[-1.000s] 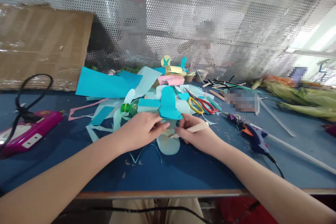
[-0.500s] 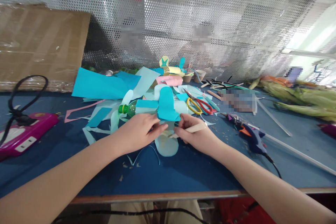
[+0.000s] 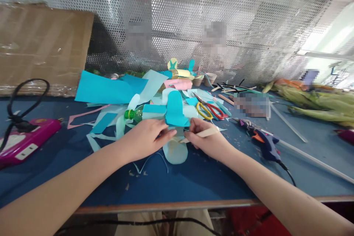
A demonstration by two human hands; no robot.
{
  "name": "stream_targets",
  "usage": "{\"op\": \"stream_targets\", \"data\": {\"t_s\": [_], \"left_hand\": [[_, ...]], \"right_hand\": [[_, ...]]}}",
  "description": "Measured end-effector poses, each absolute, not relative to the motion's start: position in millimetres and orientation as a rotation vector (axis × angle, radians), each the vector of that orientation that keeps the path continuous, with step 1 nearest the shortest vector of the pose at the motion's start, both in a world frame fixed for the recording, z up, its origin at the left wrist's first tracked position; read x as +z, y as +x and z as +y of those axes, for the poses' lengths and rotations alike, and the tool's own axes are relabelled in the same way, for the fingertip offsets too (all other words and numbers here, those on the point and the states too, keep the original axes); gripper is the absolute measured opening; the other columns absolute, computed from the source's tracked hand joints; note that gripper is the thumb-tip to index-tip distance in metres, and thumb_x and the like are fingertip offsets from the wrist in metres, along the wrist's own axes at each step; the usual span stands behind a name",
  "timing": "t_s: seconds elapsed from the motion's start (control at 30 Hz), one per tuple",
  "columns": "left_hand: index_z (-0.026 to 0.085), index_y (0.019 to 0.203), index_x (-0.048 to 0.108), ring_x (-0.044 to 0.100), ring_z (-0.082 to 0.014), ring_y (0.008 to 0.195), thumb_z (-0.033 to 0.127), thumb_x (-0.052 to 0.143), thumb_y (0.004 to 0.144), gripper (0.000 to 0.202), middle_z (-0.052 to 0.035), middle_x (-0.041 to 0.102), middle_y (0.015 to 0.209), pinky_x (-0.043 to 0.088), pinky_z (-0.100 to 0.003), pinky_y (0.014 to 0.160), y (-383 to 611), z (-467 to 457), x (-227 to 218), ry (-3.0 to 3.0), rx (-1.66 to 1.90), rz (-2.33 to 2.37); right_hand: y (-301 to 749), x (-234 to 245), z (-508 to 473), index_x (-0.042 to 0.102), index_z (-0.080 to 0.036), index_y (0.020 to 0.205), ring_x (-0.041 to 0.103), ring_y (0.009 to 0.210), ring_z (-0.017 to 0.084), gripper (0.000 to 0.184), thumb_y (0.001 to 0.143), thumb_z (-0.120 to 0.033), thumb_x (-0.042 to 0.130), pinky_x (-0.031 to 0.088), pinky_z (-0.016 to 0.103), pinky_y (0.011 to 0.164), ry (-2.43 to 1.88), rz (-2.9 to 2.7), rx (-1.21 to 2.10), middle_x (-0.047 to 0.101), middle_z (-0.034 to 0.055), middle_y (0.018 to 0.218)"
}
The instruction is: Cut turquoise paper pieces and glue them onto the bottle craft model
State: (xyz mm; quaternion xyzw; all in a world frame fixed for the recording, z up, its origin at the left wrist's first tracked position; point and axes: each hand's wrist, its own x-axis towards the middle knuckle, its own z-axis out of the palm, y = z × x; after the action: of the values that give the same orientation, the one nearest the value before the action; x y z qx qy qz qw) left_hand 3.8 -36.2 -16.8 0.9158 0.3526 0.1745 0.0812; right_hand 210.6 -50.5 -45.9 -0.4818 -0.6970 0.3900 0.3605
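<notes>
A green plastic bottle (image 3: 136, 113) lies on its side, wrapped in pale and bright blue paper. Across it sits a rounded bright blue paper piece (image 3: 174, 107), and a pale blue rounded paper piece (image 3: 175, 153) sticks out toward me. My left hand (image 3: 151, 136) grips the near edge of the bright blue piece, fingertips partly hidden and thumb above the pale piece. Pinched in my right hand (image 3: 203, 137) is a pale pencil-like stick (image 3: 205, 133), its narrow tip pointing left over the pale piece. Some right fingers curl close to the blue paper's right corner.
Scissors with yellow and red handles (image 3: 212, 111) lie just beyond my right hand. A hot glue gun (image 3: 265, 145) is to the right, a purple power strip (image 3: 29, 138) to the left. Paper sheets (image 3: 106, 88) and offcuts spread behind; corn husks (image 3: 318, 99) lie at far right.
The stick's tip has shifted slightly within my right hand's pinch, over the pale paper. My left hand and the bottle stay nearly in place.
</notes>
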Motion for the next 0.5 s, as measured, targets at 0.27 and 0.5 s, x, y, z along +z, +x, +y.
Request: {"op": "stream_targets", "data": {"t_s": [0.27, 0.5], "left_hand": [[0.018, 0.083, 0.055, 0.058, -0.0183, 0.065, 0.034, 0.038, 0.097, 0.027, -0.0024, 0.06, 0.073, 0.038, -0.028, 0.059, 3.9, -36.5, -15.0, 2.711, 0.503, 1.05], [0.02, 0.081, 0.052, 0.055, -0.0167, 0.061, 0.034, 0.038, 0.097, 0.025, -0.0001, 0.056, 0.067, 0.036, -0.027, 0.056, 3.9, -37.5, -14.2, 2.695, 0.513, 1.038]], "right_hand": [[211.1, -45.7, -49.8, 0.039, -0.023, 0.065, 0.04, 0.043, 0.008, 0.02, 0.075, -0.024, 0.057, 0.031, 0.022, 0.045, -1.24, -1.762, 1.045, 0.044, -0.0096, 0.047], [209.8, -45.2, -52.0, 0.039, -0.023, 0.064, 0.042, 0.044, 0.008, 0.021, 0.073, -0.023, 0.058, 0.032, 0.022, 0.046, -1.253, -1.771, 1.025, 0.045, -0.0093, 0.048]]}}
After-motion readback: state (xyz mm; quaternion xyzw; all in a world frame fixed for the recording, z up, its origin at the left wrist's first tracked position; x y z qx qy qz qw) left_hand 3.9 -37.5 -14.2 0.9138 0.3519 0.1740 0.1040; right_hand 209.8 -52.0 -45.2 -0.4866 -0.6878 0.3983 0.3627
